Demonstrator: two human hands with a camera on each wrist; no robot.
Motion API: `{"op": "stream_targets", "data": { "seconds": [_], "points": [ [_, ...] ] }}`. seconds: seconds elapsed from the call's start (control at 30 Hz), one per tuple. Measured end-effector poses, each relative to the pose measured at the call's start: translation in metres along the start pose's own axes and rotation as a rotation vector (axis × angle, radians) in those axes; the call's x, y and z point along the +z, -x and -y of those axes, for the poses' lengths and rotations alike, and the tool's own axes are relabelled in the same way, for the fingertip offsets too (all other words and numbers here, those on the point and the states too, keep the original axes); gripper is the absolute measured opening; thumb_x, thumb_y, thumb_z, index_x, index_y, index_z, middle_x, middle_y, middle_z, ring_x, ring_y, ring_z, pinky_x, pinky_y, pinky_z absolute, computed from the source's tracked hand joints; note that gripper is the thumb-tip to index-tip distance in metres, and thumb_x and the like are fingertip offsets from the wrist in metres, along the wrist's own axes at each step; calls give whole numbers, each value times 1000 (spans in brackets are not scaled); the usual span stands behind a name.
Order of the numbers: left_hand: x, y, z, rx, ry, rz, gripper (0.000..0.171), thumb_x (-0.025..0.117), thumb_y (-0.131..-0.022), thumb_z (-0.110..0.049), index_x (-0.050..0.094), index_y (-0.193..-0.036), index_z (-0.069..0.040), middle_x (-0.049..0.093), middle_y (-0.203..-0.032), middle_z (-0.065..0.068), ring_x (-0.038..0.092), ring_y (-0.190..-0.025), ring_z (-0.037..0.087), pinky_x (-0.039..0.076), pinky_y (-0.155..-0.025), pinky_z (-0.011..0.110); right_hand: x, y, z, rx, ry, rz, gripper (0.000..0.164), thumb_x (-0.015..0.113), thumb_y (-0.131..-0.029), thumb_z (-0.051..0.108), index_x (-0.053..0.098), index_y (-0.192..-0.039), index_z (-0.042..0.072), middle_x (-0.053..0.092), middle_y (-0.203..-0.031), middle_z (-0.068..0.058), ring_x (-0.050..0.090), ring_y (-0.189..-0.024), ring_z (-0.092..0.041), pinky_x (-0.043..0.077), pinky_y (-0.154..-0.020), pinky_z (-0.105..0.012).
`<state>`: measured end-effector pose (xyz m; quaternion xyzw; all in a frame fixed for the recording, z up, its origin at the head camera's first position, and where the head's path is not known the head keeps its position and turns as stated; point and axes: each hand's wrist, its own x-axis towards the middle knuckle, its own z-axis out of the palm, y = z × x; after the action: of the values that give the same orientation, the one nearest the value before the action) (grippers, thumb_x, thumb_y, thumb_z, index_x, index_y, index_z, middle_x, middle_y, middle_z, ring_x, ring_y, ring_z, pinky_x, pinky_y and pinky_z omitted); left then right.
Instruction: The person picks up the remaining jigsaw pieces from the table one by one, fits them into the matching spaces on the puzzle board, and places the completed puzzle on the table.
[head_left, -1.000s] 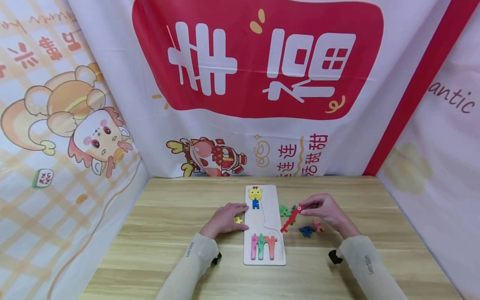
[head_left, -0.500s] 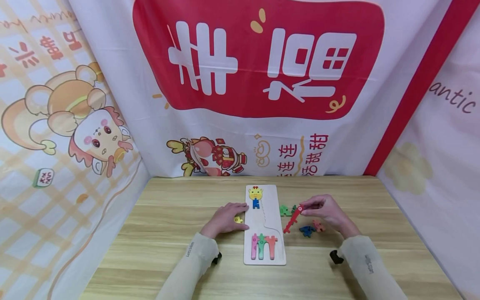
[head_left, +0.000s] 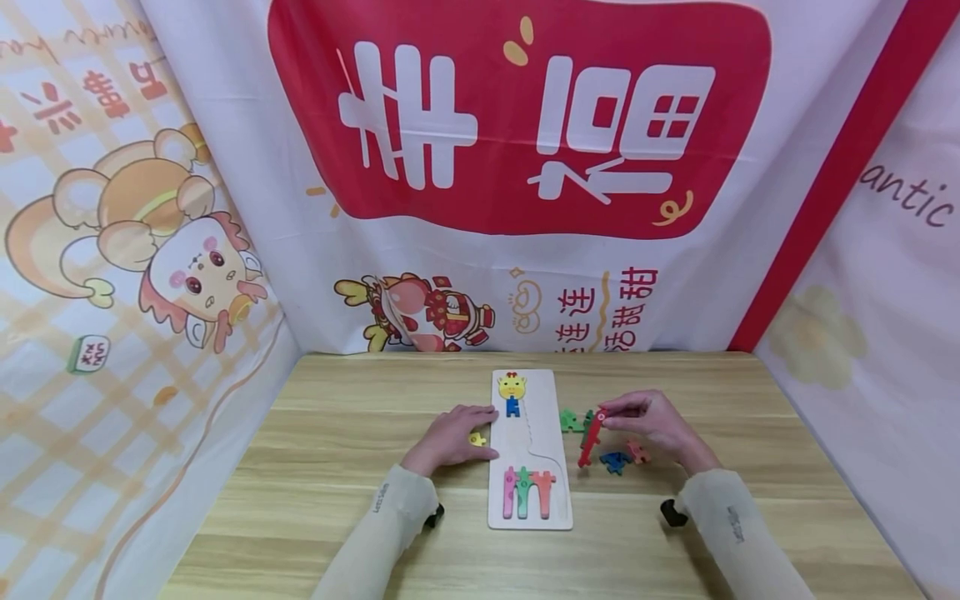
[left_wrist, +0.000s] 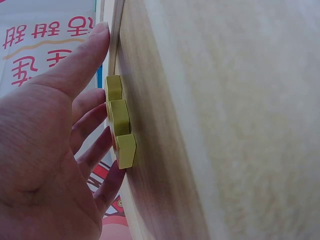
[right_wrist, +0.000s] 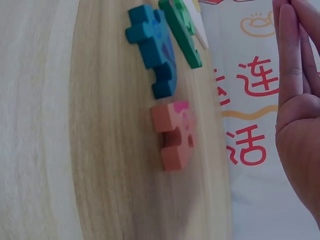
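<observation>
My right hand [head_left: 648, 419] pinches a long red puzzle piece [head_left: 591, 440] by its upper end, right of the white puzzle board [head_left: 513, 442]. In the right wrist view the red piece is out of frame. At the board's left edge my left hand [head_left: 455, 435] rests with thumb and fingers loosely extended. A yellow puzzle piece [left_wrist: 120, 117] lies on the table between that thumb and the fingers. Set on the board are a giraffe head [head_left: 512, 386], a blue neck piece [head_left: 513, 407] below it, and pink [head_left: 508, 496], green [head_left: 522, 496] and coral [head_left: 544, 496] leg pieces lower down.
Loose pieces lie right of the board: a light green one [head_left: 570, 421], a dark green one partly behind the red piece, a blue one [right_wrist: 156, 50] and a coral one [right_wrist: 175, 135]. Fabric walls [head_left: 405, 292] enclose the wooden table [head_left: 322, 492].
The red piece has swung from a slant to nearly upright, its lower end moving right, away from the board's edge. My left hand stays in place.
</observation>
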<state>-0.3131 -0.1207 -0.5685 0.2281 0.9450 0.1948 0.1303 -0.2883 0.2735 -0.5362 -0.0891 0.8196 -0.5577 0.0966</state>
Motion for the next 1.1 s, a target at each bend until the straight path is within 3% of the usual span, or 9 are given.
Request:
{"op": "stream_targets", "data": {
  "seconds": [0.17,0.37,0.63,0.87,1.1],
  "points": [
    [-1,0,-1,-3,0,-1,79,73,-88,-63,48,-156,-31,43,-164,-7,38,-152,25,31,-123,56,-1,-3,-5,93,31,-25,44,83,-89,25,73,-126,5,78,-112,-6,72,-98,-20,61,-86,-34],
    [-2,1,-1,-4,-5,1,79,73,-88,-63,47,-156,-31,43,-164,-7,37,-152,25,30,-124,57,-2,-8,-12,135,68,-40,41,81,-91,26,73,-128,10,77,-116,-4,71,-103,-20,60,-90,-35],
    [-1,2,-3,-9,-3,4,79,73,-89,-62,47,-156,-31,42,-165,-8,36,-153,25,29,-124,57,-4,-12,-22,186,138,-69,34,75,-96,23,72,-129,13,74,-123,-6,66,-115,-24,54,-104,-48],
    [0,2,-3,-10,1,5,79,73,-89,-62,47,-156,-30,42,-164,-8,36,-153,25,29,-124,57,-5,-11,-23,221,210,-124,29,73,-98,18,72,-124,6,72,-121,-14,64,-113,-30,53,-99,-50],
    [0,1,-1,-6,-5,6,79,72,-89,-63,47,-156,-30,42,-165,-8,36,-153,25,28,-125,57,-7,-18,-32,300,233,-136,20,72,-99,17,75,-118,11,73,-117,-11,65,-109,-28,55,-96,-47]
  ]
}}
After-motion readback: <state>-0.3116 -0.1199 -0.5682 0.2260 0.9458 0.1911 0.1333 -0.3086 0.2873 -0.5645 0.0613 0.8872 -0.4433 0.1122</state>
